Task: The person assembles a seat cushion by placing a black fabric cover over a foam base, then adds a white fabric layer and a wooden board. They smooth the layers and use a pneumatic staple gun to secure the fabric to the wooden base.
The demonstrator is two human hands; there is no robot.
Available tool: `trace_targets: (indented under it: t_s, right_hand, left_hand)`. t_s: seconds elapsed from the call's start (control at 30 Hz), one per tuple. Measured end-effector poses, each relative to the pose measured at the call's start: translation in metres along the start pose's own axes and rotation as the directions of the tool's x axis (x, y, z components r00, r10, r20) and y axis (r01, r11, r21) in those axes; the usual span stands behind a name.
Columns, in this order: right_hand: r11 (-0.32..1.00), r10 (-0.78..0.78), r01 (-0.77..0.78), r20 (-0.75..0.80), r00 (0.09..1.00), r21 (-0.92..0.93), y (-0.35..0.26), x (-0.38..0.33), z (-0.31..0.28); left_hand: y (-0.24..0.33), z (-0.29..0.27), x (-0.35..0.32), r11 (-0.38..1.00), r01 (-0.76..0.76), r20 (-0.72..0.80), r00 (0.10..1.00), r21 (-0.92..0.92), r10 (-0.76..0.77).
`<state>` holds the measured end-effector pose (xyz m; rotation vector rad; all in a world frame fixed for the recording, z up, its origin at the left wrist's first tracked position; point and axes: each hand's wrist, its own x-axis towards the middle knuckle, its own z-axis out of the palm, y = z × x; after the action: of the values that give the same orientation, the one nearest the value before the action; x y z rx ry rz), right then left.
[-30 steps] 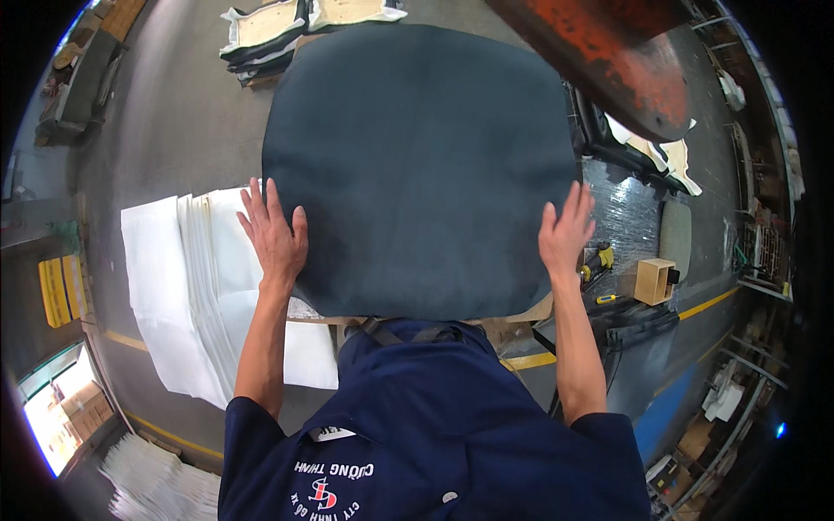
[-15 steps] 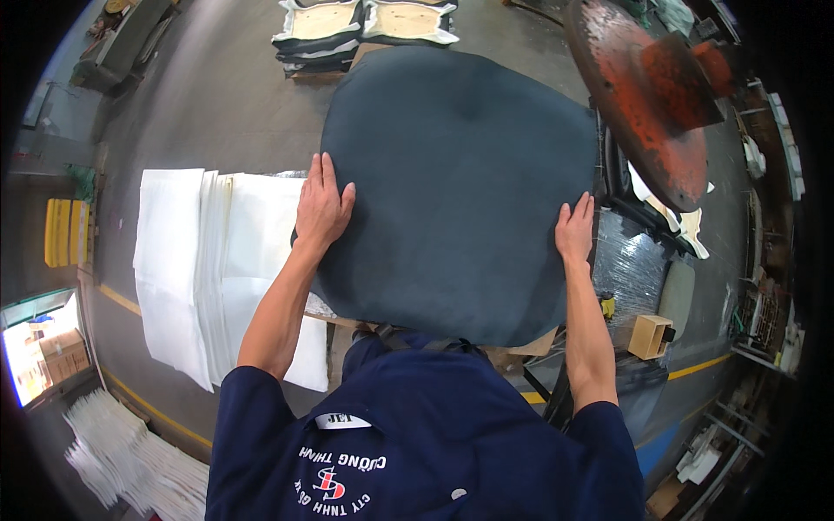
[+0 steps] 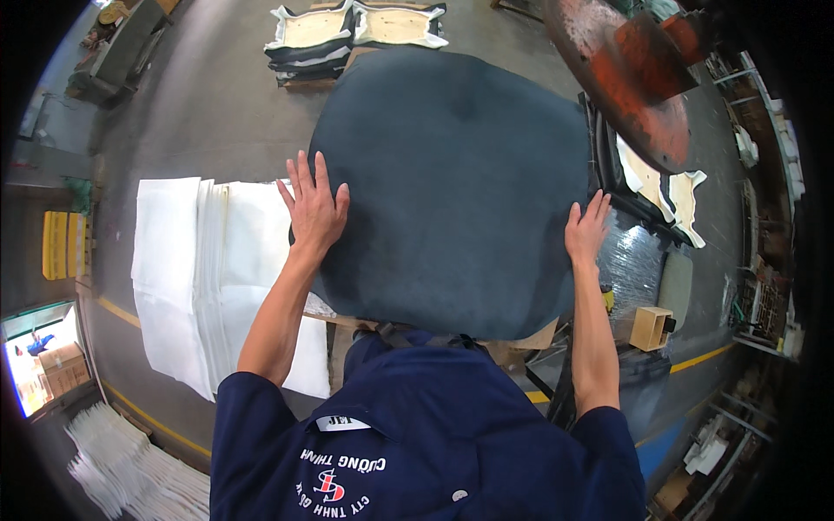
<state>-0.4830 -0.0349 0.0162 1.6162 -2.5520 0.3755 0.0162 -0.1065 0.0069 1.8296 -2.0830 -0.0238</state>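
Note:
A large dark grey-blue sheet of upholstery material [image 3: 443, 191] with rounded corners lies spread flat in front of me. My left hand [image 3: 314, 207] rests on its left edge, palm down with the fingers spread. At the opposite edge my right hand [image 3: 586, 230] lies with its fingers stretched out, touching the sheet's right border. Neither hand grips anything. What lies under the sheet is mostly hidden; a strip of brown board [image 3: 532, 340] shows at its near edge.
White padding sheets [image 3: 165, 278] are layered at the left. Stacked upholstered panels [image 3: 313, 30] stand at the far side, with more panels [image 3: 685, 204] at the right. A worn red metal disc [image 3: 612, 78] hangs at upper right. A small wooden box [image 3: 647, 328] sits at the right.
My left fingers have spread apart. My right hand has shifted slightly right, toward the sheet's outer edge. The whole view has shifted a little; the sheet still lies flat.

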Motion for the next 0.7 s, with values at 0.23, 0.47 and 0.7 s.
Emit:
trace_targets:
  t_s: [0.23, 0.47, 0.7]
  right_hand:
    - [0.973, -0.229, 0.224, 0.128, 0.965, 0.056, -0.035, -0.138, -0.045]
    - [0.976, -0.217, 0.214, 0.230, 0.949, 0.037, -0.041, -0.174, -0.025]
    - [0.976, -0.216, 0.210, 0.169, 0.962, 0.054, -0.043, -0.178, -0.020]
  left_hand:
    - [0.035, -0.045, -0.088, 0.938, -0.304, 0.138, 0.935, -0.167, 0.327]
    - [0.044, -0.029, -0.109, 0.876, -0.453, 0.321, 0.815, -0.163, 0.482]
    - [0.041, -0.024, -0.106, 0.846, -0.514, 0.304, 0.790, -0.144, 0.532]
